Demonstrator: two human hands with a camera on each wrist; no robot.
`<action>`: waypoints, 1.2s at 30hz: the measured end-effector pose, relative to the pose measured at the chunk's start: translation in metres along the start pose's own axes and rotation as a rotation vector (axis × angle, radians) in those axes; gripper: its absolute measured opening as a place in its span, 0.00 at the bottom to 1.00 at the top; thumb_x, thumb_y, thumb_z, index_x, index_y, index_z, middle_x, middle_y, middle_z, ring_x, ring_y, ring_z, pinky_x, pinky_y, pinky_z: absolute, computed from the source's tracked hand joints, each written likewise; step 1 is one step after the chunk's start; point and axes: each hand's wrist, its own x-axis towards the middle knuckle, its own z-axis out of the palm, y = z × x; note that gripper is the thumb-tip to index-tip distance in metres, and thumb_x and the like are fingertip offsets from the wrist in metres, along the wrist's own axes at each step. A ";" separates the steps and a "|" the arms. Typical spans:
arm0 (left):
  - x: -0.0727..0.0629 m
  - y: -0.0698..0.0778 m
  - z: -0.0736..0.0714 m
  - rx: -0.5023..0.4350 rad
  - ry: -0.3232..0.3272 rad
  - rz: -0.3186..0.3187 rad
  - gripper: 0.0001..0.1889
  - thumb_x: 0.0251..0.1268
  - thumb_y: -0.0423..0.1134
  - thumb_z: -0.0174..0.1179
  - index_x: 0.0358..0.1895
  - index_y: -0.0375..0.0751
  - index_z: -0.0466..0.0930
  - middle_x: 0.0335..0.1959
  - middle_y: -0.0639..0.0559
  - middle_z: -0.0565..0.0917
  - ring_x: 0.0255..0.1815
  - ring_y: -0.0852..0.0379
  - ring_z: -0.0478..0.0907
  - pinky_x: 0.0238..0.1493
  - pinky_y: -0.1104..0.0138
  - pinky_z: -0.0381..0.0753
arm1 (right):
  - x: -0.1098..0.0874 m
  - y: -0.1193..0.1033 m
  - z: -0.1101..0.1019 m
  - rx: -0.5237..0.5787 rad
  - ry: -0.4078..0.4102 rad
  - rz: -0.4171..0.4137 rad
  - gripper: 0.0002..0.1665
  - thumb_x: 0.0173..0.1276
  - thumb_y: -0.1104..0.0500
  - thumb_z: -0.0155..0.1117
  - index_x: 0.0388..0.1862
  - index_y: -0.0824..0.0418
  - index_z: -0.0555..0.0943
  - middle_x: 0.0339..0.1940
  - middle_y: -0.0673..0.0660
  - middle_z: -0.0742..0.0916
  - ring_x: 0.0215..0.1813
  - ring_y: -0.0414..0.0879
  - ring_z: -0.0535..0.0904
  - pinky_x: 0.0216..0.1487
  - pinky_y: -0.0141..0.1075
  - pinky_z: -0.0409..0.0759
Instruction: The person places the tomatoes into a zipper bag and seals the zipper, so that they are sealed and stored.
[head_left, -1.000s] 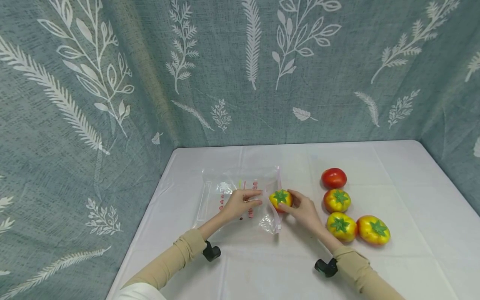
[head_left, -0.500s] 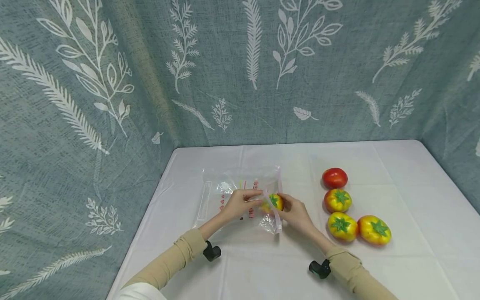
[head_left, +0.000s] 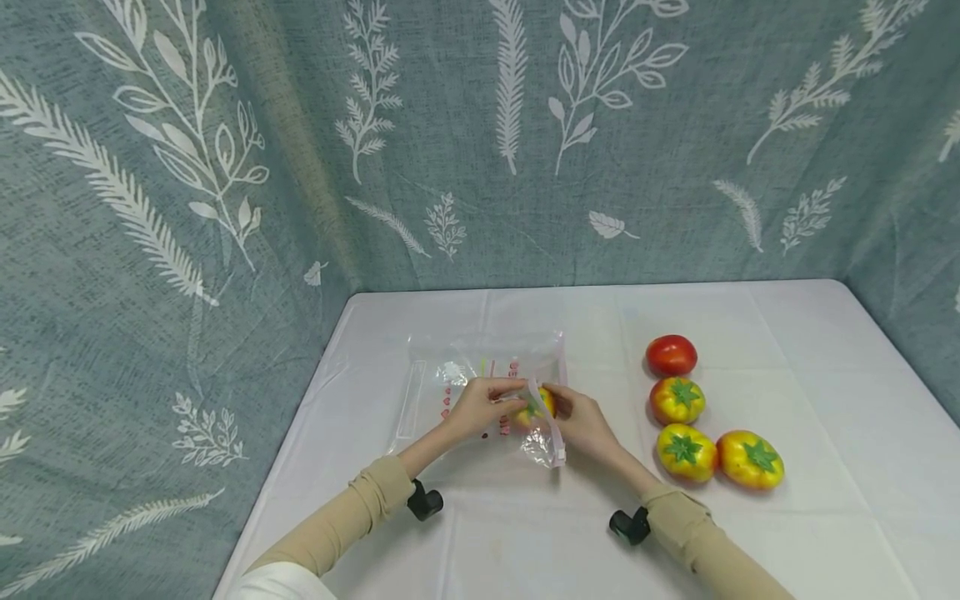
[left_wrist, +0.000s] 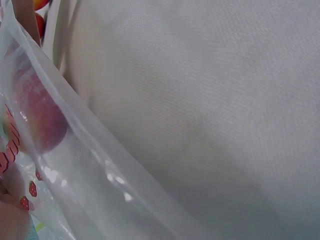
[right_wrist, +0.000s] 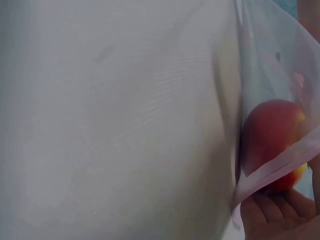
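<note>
A clear zip bag (head_left: 429, 375) with red print lies flat at the middle left of the table. My left hand (head_left: 477, 408) pinches the upper layer of its mouth, lifting it. Just inside that mouth is a yellow and red tomato (head_left: 548, 399) with a green star-shaped top, partly behind the clear film. My right hand (head_left: 587, 422) grips this tomato from the right, fingertips within the bag's opening. In the right wrist view the tomato's red underside (right_wrist: 272, 137) shows, the pale zip strip (right_wrist: 280, 167) crossing in front. The left wrist view shows it blurred through the film (left_wrist: 95, 165).
To the right stand a plain red tomato (head_left: 671, 356) at the back, a yellow-red one (head_left: 677, 401) before it, and two yellow ones (head_left: 686, 453) side by side in front. A white cloth covers the table (head_left: 495, 550); a patterned curtain (head_left: 465, 167) hangs behind.
My right hand has moved left, carrying the tomato from outside the bag's mouth to inside it. The left hand stays in place, holding the bag's edge up.
</note>
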 end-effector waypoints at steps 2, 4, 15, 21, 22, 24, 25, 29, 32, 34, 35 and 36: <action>0.000 0.000 0.000 -0.005 -0.005 -0.007 0.17 0.59 0.34 0.64 0.52 0.35 0.81 0.55 0.42 0.82 0.57 0.48 0.78 0.56 0.64 0.78 | 0.002 0.000 0.001 -0.001 0.002 -0.016 0.34 0.57 0.63 0.70 0.63 0.70 0.71 0.61 0.70 0.78 0.61 0.61 0.76 0.60 0.45 0.75; 0.000 -0.001 0.000 -0.006 -0.008 -0.011 0.17 0.59 0.34 0.64 0.52 0.36 0.81 0.55 0.43 0.82 0.57 0.49 0.78 0.55 0.65 0.78 | 0.004 0.001 0.001 -0.008 0.006 -0.045 0.34 0.58 0.64 0.69 0.62 0.71 0.71 0.60 0.71 0.78 0.60 0.62 0.76 0.59 0.45 0.75; 0.001 -0.001 0.001 0.002 0.005 0.009 0.18 0.59 0.34 0.64 0.52 0.33 0.81 0.52 0.41 0.83 0.52 0.48 0.81 0.50 0.68 0.80 | 0.014 0.001 0.007 -0.040 -0.003 -0.077 0.34 0.59 0.62 0.69 0.62 0.74 0.70 0.59 0.71 0.79 0.59 0.63 0.77 0.58 0.46 0.76; -0.001 0.008 0.000 0.008 0.010 0.011 0.17 0.58 0.31 0.64 0.51 0.30 0.80 0.48 0.37 0.84 0.32 0.62 0.77 0.33 0.78 0.74 | 0.017 0.000 0.009 -0.025 -0.012 -0.106 0.32 0.60 0.64 0.68 0.61 0.75 0.70 0.57 0.72 0.79 0.58 0.63 0.77 0.58 0.46 0.76; -0.001 0.008 -0.001 0.002 0.011 0.009 0.17 0.58 0.31 0.64 0.51 0.31 0.80 0.47 0.38 0.85 0.29 0.64 0.75 0.31 0.79 0.72 | 0.017 0.000 0.009 -0.024 -0.014 -0.112 0.31 0.60 0.64 0.67 0.60 0.75 0.71 0.57 0.72 0.80 0.58 0.62 0.78 0.58 0.46 0.76; 0.001 0.000 0.001 -0.006 0.014 0.008 0.17 0.57 0.33 0.65 0.51 0.32 0.81 0.45 0.39 0.86 0.24 0.68 0.71 0.27 0.78 0.70 | 0.018 0.000 0.010 -0.018 -0.017 -0.120 0.30 0.60 0.65 0.67 0.60 0.75 0.71 0.57 0.71 0.80 0.58 0.62 0.78 0.58 0.46 0.76; 0.001 0.000 0.001 -0.008 0.014 0.001 0.17 0.57 0.33 0.65 0.51 0.33 0.81 0.44 0.39 0.86 0.23 0.67 0.71 0.26 0.78 0.69 | 0.018 0.000 0.010 -0.019 -0.019 -0.119 0.30 0.60 0.66 0.67 0.60 0.75 0.71 0.57 0.71 0.80 0.58 0.62 0.78 0.58 0.46 0.76; 0.001 0.000 0.000 -0.032 0.005 -0.003 0.18 0.57 0.33 0.65 0.52 0.32 0.80 0.41 0.37 0.86 0.19 0.65 0.72 0.23 0.77 0.70 | 0.018 -0.001 0.009 -0.024 -0.030 -0.109 0.31 0.60 0.64 0.67 0.61 0.75 0.70 0.57 0.71 0.80 0.58 0.61 0.78 0.59 0.46 0.76; 0.001 0.000 0.000 -0.035 0.007 0.006 0.19 0.57 0.33 0.65 0.52 0.32 0.80 0.42 0.37 0.86 0.20 0.65 0.72 0.23 0.77 0.70 | 0.017 -0.003 0.006 -0.029 -0.039 -0.099 0.34 0.60 0.61 0.68 0.62 0.74 0.70 0.58 0.70 0.80 0.59 0.61 0.77 0.59 0.45 0.76; 0.001 0.001 0.000 -0.028 0.012 0.009 0.18 0.57 0.33 0.65 0.52 0.32 0.80 0.44 0.37 0.85 0.22 0.66 0.72 0.24 0.78 0.69 | 0.016 -0.004 0.004 -0.038 -0.041 -0.090 0.35 0.60 0.58 0.69 0.63 0.72 0.69 0.59 0.70 0.79 0.60 0.61 0.77 0.60 0.46 0.75; 0.001 0.002 -0.001 -0.023 0.015 0.009 0.18 0.57 0.33 0.65 0.52 0.32 0.81 0.45 0.38 0.85 0.23 0.66 0.71 0.25 0.78 0.69 | 0.016 -0.004 0.003 -0.044 -0.040 -0.086 0.36 0.60 0.57 0.69 0.63 0.72 0.69 0.59 0.69 0.79 0.60 0.61 0.76 0.61 0.47 0.74; 0.001 0.002 -0.001 -0.016 0.016 0.013 0.18 0.57 0.33 0.65 0.52 0.32 0.81 0.46 0.38 0.85 0.24 0.67 0.71 0.26 0.78 0.69 | 0.015 -0.004 0.002 -0.051 -0.038 -0.083 0.36 0.60 0.56 0.69 0.64 0.71 0.69 0.60 0.69 0.79 0.61 0.61 0.75 0.61 0.48 0.73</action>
